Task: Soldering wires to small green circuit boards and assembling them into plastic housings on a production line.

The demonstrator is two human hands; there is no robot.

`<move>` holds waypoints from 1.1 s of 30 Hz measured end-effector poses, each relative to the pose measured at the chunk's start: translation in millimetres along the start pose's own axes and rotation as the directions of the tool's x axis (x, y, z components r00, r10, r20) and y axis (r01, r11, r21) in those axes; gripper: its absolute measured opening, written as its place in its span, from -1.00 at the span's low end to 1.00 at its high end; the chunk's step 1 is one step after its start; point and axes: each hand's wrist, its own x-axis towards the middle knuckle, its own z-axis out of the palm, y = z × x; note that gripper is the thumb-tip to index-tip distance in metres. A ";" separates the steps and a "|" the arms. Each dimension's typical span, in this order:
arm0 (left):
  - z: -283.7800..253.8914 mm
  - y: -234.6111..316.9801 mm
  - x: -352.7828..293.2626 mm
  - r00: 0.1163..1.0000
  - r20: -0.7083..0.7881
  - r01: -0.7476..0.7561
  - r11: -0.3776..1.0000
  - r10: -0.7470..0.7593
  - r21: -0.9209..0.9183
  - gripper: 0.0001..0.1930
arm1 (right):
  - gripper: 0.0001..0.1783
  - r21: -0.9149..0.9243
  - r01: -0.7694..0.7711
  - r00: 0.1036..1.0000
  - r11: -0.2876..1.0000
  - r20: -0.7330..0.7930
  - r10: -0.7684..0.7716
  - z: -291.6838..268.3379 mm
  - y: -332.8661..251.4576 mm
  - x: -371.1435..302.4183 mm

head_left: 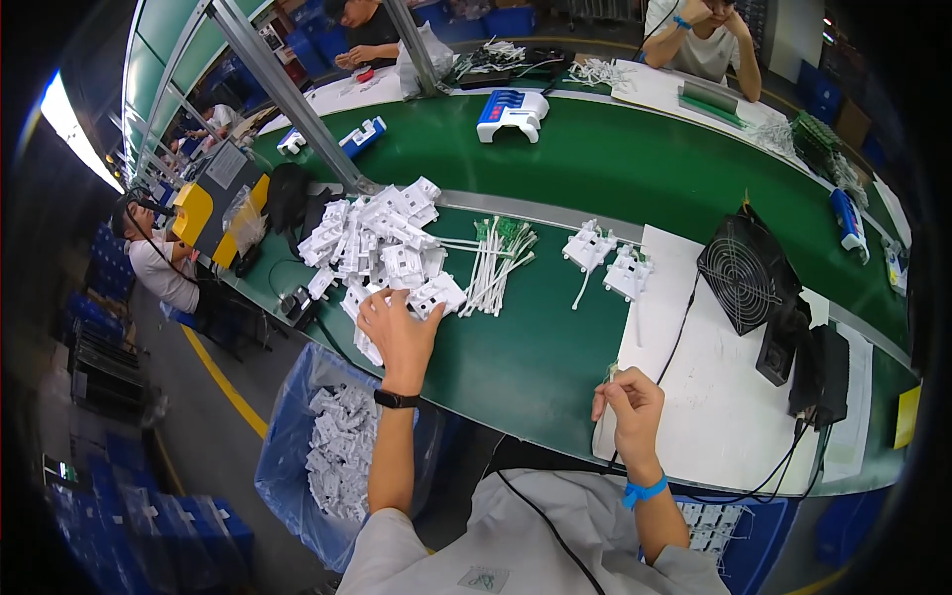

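Observation:
My left hand is at the near edge of a heap of white plastic housings. Its fingers curl down, with thumb and forefinger at the near corner of one white housing. In my right hand, thumb and fingers pinch a small green circuit board, partly hidden by the fingertips. Between the hands, farther back, lies a bundle of white cables with green boards at their far ends. To its right rest two white housings, one beside the other, each with a white cable trailing out.
A blue-lined bin of white parts stands below the table's left edge. On the right, a black fan and black boxes sit on white board, with loose cables. A metal rail borders the green conveyor. Other people sit across and left.

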 end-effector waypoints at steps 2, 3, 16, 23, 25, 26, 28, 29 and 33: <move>-2.2 3.4 -1.2 0.997 -0.078 -0.001 0.995 -0.007 -0.099 -0.39 | -0.88 -0.003 -0.006 1.000 1.000 -0.016 0.006 -2.8 -1.0 1.4; -6.8 6.1 -1.0 0.998 -0.067 -0.002 0.987 -0.009 -0.163 -0.42 | -0.90 -0.046 -0.027 0.999 0.999 -0.033 0.026 -5.7 -2.6 2.1; -59.0 74.8 -11.8 0.954 0.212 0.098 0.450 0.211 -0.888 -0.76 | -0.96 -0.524 0.215 0.976 0.824 0.156 -0.155 21.2 -46.4 19.1; -64.7 110.4 -31.1 0.854 0.184 -0.080 0.472 0.487 -0.878 -0.59 | -0.92 -0.717 0.304 0.950 0.627 0.182 -0.253 38.3 -37.0 29.5; -64.8 111.1 -33.2 0.827 0.218 -0.088 0.502 0.519 -0.860 -0.57 | -0.90 -0.785 0.304 0.948 0.539 0.193 -0.254 36.5 -34.0 30.3; -62.6 112.0 -35.2 0.817 0.231 -0.086 0.507 0.529 -0.858 -0.57 | -0.90 -0.786 0.303 0.948 0.539 0.192 -0.252 35.6 -34.2 29.8; -58.3 111.8 -37.6 0.806 0.245 -0.082 0.511 0.539 -0.856 -0.58 | -0.88 -0.815 0.311 0.947 0.489 0.226 -0.227 34.0 -35.2 29.1; -55.6 112.0 -38.0 0.802 0.224 -0.104 0.498 0.554 -0.861 -0.59 | -0.88 -0.816 0.309 0.948 0.489 0.223 -0.226 32.2 -34.1 29.5; -53.3 114.8 -38.7 0.775 0.222 -0.136 0.500 0.591 -0.855 -0.61 | -0.86 -0.846 0.345 0.935 0.406 0.274 -0.223 27.9 -31.7 30.8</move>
